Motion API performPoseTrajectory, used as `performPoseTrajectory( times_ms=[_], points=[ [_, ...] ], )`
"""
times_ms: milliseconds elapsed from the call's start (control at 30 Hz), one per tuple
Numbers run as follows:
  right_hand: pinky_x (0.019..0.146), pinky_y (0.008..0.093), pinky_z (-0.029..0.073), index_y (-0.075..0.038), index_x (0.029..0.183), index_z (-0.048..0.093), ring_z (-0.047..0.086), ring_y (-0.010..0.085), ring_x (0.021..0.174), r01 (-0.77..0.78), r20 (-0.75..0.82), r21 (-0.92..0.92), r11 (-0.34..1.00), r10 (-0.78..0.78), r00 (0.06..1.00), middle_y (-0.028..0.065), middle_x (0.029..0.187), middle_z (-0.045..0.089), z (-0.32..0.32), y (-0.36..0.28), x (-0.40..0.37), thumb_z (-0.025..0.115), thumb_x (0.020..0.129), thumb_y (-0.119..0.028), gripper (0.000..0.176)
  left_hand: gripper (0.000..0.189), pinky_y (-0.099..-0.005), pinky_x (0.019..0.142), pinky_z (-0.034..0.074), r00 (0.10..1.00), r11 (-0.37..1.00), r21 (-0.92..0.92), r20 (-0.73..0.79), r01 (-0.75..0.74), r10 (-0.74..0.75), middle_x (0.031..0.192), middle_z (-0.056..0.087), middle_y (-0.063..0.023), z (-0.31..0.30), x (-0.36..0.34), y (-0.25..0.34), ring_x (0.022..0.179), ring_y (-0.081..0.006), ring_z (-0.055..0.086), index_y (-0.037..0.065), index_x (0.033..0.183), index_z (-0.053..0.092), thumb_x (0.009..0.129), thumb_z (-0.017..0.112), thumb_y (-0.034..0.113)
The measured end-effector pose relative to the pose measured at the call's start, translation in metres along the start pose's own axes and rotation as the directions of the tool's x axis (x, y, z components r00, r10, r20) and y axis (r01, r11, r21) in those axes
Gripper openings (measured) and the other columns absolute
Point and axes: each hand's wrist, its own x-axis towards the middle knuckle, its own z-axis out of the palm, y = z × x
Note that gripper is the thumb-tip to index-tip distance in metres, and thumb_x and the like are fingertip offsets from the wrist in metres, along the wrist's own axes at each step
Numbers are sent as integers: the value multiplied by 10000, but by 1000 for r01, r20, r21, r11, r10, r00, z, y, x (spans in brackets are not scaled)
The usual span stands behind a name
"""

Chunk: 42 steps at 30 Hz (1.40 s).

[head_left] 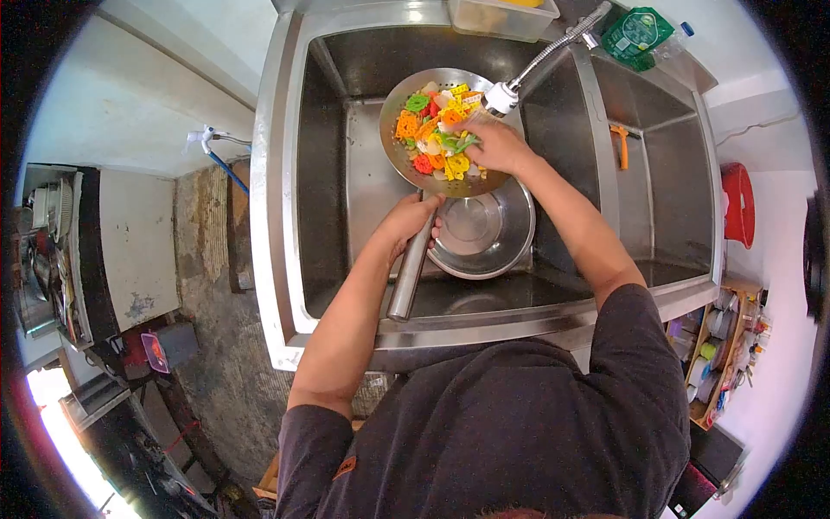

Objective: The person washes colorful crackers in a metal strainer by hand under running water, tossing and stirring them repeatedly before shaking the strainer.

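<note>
My left hand [413, 221] is wrapped round the metal handle [409, 272] of a perforated steel strainer [396, 154], which is tilted over the sink. Red, orange, yellow, green and whitish ridged pieces [424, 130] fill its bowl. Reaching in from the right, my right hand [494, 145] has its fingers among these pieces, beside some green ones; its fingertips are blurred and partly hidden. The white nozzle [501, 99] of a flexible tap is right above that hand. Below the strainer, a round steel bowl [493, 246] is partly covered by it.
The steel sink [363, 225] has a second basin to the right, with an orange-handled tool [622, 145] on its wall. A clear plastic tub [493, 22] and a green packet [637, 36] are on the back ledge. A red basin [737, 205] hangs at the right.
</note>
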Motion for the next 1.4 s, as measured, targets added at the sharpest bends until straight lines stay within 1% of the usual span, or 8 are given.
performPoseTrajectory(
  times_ms=[100, 200, 267, 733, 1000, 1100, 1167, 1400],
  points=[
    [1055, 460, 416, -228, 1348, 550, 614, 364, 1098, -165, 61, -133, 977, 175, 983, 208, 1191, 633, -11, 2, 9, 498, 892, -289, 463, 295, -290, 425, 451, 1000, 1000, 17, 8, 4, -5, 733, 553, -20, 0, 1, 3, 513, -112, 522, 46, 1083, 504, 973, 576, 310],
    [1040, 456, 417, -180, 1338, 562, 566, 377, 1149, -93, -279, -357, 930, -11, 960, 185, 1239, 610, 9, 37, 33, 583, 865, -297, 488, 318, -292, 422, 457, 999, 998, 57, 28, 18, -20, 736, 553, -23, -2, 2, 1, 510, -111, 523, 45, 1110, 491, 969, 583, 315],
    [1074, 449, 377, -166, 1363, 539, 512, 374, 1204, -17, -342, -39, 999, 2, 940, 162, 1292, 556, 12, 41, 46, 594, 882, -404, 539, 335, -292, 422, 460, 999, 997, 74, 49, 15, -19, 738, 554, -26, -3, 4, -1, 509, -110, 523, 43, 1127, 482, 968, 585, 319],
    [1006, 481, 450, -118, 1227, 561, 553, 419, 1173, -61, -181, 154, 986, 89, 980, 230, 1375, 453, 16, 15, 39, 631, 852, -577, 597, 357, -287, 416, 467, 995, 990, 134, 79, 42, -53, 716, 561, -19, 0, 7, -4, 501, -105, 539, 49, 1133, 466, 962, 601, 331],
    [1077, 491, 385, -130, 1355, 482, 408, 398, 1339, 60, -46, -1, 998, -60, 997, 178, 1443, 374, 43, -21, 40, 726, 790, -372, 662, 377, -283, 413, 466, 996, 983, 177, 65, 52, -65, 727, 562, -19, 5, -1, 1, 504, -104, 538, 52, 1145, 461, 961, 603, 348],
    [1027, 477, 426, -109, 1237, 539, 468, 404, 1271, 48, 54, 98, 994, -53, 997, 178, 1388, 428, 22, -21, 33, 638, 865, -191, 393, 382, -284, 414, 468, 995, 986, 158, 75, 50, -62, 726, 564, -17, 3, 0, -1, 499, -104, 536, 53, 1151, 459, 960, 603, 351],
    [942, 431, 475, -104, 1154, 560, 577, 359, 1105, 152, -264, 64, 986, -130, 956, 117, 1216, 523, 29, 4, 38, 587, 892, -93, 263, 383, -285, 415, 470, 995, 987, 153, 83, 41, -54, 723, 564, -17, 3, 2, -2, 498, -104, 536, 53, 1153, 459, 959, 603, 350],
    [920, 444, 475, -82, 1158, 567, 585, 374, 1077, 99, -282, 149, 984, -53, 958, 138, 1202, 543, 28, 15, 39, 485, 980, -92, 196, 366, -288, 427, 476, 995, 984, 171, 80, 46, -60, 723, 565, -11, 2, 2, -1, 513, -97, 543, 66, 1154, 471, 962, 595, 351]
  ],
)
